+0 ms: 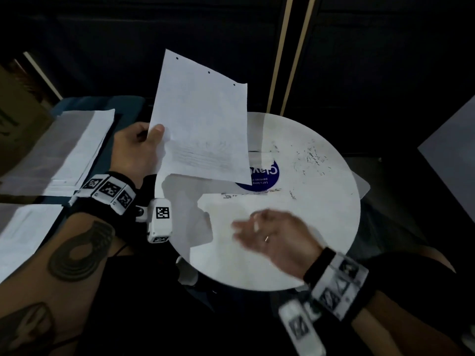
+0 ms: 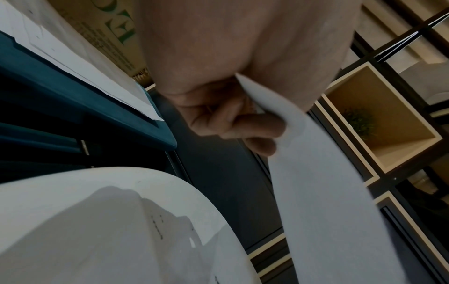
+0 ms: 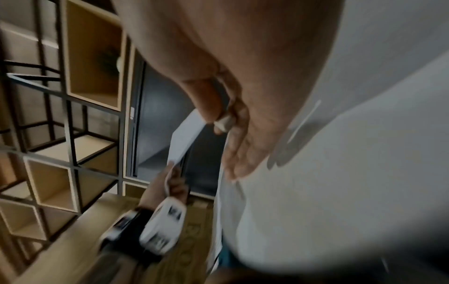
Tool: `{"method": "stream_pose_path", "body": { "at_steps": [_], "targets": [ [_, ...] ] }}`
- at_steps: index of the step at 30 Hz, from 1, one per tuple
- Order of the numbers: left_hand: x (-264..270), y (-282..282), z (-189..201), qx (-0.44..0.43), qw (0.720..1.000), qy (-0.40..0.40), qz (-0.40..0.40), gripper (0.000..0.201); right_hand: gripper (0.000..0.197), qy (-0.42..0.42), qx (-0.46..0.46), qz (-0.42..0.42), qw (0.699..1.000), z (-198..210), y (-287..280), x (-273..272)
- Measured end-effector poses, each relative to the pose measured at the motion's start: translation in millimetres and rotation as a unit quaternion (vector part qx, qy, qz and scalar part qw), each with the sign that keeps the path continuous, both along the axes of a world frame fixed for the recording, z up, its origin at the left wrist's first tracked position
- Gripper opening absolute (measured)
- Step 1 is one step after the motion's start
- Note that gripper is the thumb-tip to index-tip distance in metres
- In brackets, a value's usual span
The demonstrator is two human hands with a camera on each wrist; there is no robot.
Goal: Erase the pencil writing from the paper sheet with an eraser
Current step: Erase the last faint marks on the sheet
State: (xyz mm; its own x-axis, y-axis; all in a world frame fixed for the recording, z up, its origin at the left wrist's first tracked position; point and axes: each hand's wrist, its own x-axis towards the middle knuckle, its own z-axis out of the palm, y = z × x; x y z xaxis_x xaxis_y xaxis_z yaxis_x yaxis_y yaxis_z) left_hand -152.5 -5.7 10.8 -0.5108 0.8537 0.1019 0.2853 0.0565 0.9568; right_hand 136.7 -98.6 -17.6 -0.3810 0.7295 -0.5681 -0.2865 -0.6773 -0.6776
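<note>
My left hand (image 1: 133, 150) pinches the sheet (image 1: 203, 124) above the table (image 1: 334, 201), clear of crumbs; my right hand (image 1: 272, 235) pinches the eraser (image 3: 224, 122), fingers spread.

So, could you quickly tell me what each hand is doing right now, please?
Left hand: pinching the paper sheet, lifted off the table.
Right hand: holding a small white eraser.

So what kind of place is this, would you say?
Probably an office or study corner, dimly lit. A small round white table serves as the desk, stacks of paper lie to the left, and a cube shelving unit with a small plant stands behind. The left hand holds a sheet.
</note>
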Motion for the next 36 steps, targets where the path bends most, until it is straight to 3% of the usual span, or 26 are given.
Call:
{"method": "stream_pose_path", "body": {
  "at_steps": [2, 3, 6, 8, 10, 12, 15, 18, 19, 21, 23, 25, 27, 29, 32, 34, 36],
  "targets": [
    [-1, 1, 0, 0.001, 1.0, -0.013, -0.007, 0.019, 0.024, 0.001, -0.039, 0.09, 0.995, -8, -20, -6],
    [-3, 2, -1, -0.001, 1.0, -0.016, -0.011, 0.02, 0.023, -0.011, -0.043, 0.088, 0.995, -10, -19, -4],
    [-8, 0, -3, -0.006, 1.0, -0.005, -0.015, 0.02, 0.026, -0.049, -0.01, -0.061, 0.997, -14, 19, 24],
    [-11, -2, -6, -0.008, 1.0, 0.0, -0.009, 0.02, 0.027, -0.096, 0.059, -0.168, 0.979, -10, 50, 43],
    [-10, -5, -8, -0.008, 1.0, 0.001, -0.007, 0.02, 0.026, -0.138, 0.11, -0.219, 0.96, -4, 63, 53],
    [-8, -6, -10, -0.011, 1.0, 0.009, -0.007, 0.02, 0.025, -0.142, 0.118, -0.173, 0.968, 8, 54, 51],
    [-3, -4, -13, -0.01, 1.0, 0.0, -0.006, 0.022, 0.024, -0.059, 0.063, 0.003, 0.996, 8, 13, 33],
    [0, 0, -13, -0.018, 1.0, -0.017, -0.009, 0.028, 0.015, -0.059, -0.01, 0.127, 0.99, -6, -16, 24],
    [0, 1, -13, -0.019, 1.0, -0.02, -0.011, 0.029, 0.016, -0.07, -0.017, 0.114, 0.991, -9, -12, 27],
    [-1, 2, -12, -0.018, 1.0, -0.016, -0.014, 0.03, 0.024, -0.094, 0.002, 0.01, 0.995, -16, 11, 39],
    [0, 0, -11, -0.015, 1.0, -0.007, -0.014, 0.028, 0.022, -0.125, 0.076, -0.107, 0.983, -12, 37, 52],
    [2, -1, -9, -0.01, 1.0, -0.003, -0.013, 0.024, 0.019, -0.155, 0.144, -0.154, 0.965, -1, 45, 57],
    [4, -1, -8, -0.01, 1.0, -0.003, -0.01, 0.021, 0.023, -0.117, 0.155, -0.106, 0.975, 6, 30, 46],
    [8, 1, -11, -0.012, 1.0, -0.015, -0.007, 0.019, 0.024, -0.051, 0.103, 0.001, 0.993, 1, -1, 28],
    [11, 3, -15, -0.019, 0.999, -0.035, -0.009, 0.02, 0.017, -0.049, 0.038, 0.106, 0.992, -14, -28, 8],
    [10, 3, -15, -0.02, 0.999, -0.038, -0.015, 0.022, 0.02, -0.067, 0.024, 0.056, 0.996, -20, -16, 13],
    [5, 1, -13, -0.017, 0.999, -0.026, -0.013, 0.023, 0.024, -0.099, 0.065, -0.032, 0.992, -22, 10, 26]
  ]
}}
